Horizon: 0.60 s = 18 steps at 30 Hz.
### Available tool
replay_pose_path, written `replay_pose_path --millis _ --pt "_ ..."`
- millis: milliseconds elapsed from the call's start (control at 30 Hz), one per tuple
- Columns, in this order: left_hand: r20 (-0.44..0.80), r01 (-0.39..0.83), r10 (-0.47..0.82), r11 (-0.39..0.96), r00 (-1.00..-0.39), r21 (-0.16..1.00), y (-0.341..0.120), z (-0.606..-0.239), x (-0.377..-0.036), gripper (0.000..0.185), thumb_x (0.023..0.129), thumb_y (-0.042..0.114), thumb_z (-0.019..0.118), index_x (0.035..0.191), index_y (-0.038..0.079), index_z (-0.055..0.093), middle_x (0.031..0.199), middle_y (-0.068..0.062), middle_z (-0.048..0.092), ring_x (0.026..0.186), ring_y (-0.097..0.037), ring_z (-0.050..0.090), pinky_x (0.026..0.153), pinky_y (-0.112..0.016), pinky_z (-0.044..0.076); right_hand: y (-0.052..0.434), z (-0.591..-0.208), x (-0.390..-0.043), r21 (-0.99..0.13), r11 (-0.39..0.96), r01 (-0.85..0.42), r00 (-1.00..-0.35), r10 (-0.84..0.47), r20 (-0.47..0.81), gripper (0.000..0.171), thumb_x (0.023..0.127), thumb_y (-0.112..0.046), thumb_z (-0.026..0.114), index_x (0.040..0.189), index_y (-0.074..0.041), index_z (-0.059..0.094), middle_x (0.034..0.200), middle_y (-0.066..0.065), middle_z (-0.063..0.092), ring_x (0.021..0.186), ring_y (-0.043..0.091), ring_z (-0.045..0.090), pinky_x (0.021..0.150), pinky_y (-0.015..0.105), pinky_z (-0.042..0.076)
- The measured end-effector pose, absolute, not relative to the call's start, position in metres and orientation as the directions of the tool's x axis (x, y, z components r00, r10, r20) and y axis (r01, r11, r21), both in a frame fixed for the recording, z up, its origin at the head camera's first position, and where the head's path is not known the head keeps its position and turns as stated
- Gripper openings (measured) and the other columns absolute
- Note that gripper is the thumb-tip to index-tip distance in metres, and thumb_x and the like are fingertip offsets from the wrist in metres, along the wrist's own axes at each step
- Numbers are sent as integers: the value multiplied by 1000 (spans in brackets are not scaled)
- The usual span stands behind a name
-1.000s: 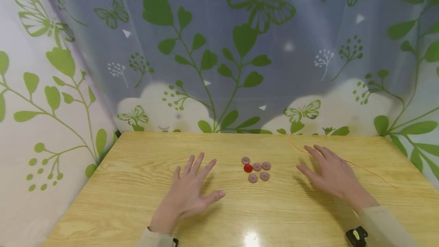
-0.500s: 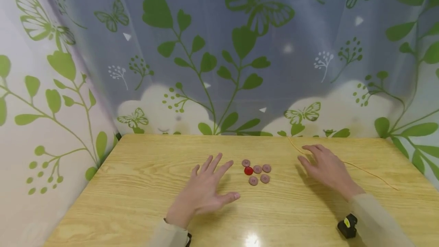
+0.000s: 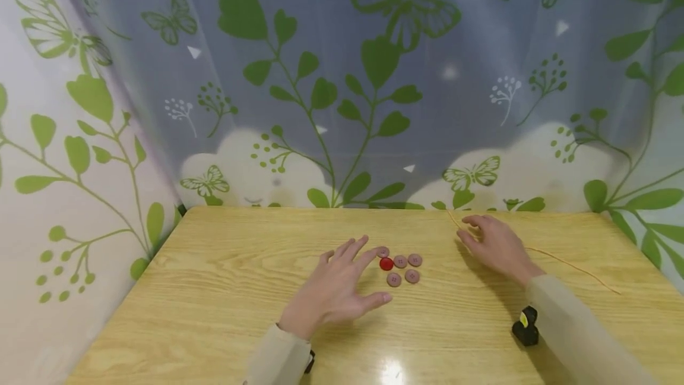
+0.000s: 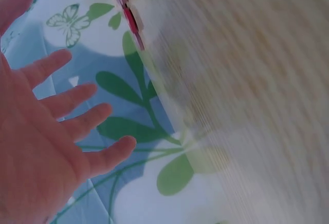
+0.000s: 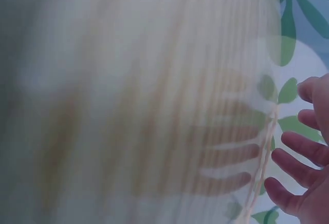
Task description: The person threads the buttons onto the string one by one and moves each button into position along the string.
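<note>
A: What could go wrong here?

B: The left hand comes in flat with its fingers spread and straight, holding nothing, tips just beside the cluster of buttons near the middle of the worktop; a sweep like that could knock the mauve ones apart or send the red button skidding; they are small and flat, so I'd judge them awkward to lift off smooth wood.

A: And the other side?

B: The right hand lies over the far end of the thin string, fingers loosely bent; whether they pinch it I cannot tell; a careless pull might drag the string off the far edge.

A: What differs from a second ago?

B: The left hand has slid right, from well apart to beside the buttons; the right has moved back toward the curtain; buttons and string lie as they did.
</note>
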State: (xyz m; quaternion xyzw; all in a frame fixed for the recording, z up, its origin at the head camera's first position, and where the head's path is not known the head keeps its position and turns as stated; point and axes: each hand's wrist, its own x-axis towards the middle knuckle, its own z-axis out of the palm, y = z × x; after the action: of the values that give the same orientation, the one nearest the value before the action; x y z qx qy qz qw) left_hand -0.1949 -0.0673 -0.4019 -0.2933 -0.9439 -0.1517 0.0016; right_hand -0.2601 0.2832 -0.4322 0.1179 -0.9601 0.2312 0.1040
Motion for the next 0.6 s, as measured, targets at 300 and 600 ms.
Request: replay_pose_path --millis 300,600 --pt "63 586 600 744 -797 320 -47 -401 -201 71 95 68 51 155 31 42 160 -2 43 144 -30 47 112 -60 41 279 -435 -281 -408 886 -220 -967 -141 214 46 101 -30 61 134 2 62 112 26 70 95 39 68 71 52 56" --pt "60 610 620 743 -782 274 -35 -401 -205 51 99 55 57 144 32 56 139 1 58 128 -23 58 99 -49 48 274 -430 -296 -371 915 -159 -984 -118 131 46 100 -32 62 133 0 65 105 22 72 78 29 66 55 39 50"
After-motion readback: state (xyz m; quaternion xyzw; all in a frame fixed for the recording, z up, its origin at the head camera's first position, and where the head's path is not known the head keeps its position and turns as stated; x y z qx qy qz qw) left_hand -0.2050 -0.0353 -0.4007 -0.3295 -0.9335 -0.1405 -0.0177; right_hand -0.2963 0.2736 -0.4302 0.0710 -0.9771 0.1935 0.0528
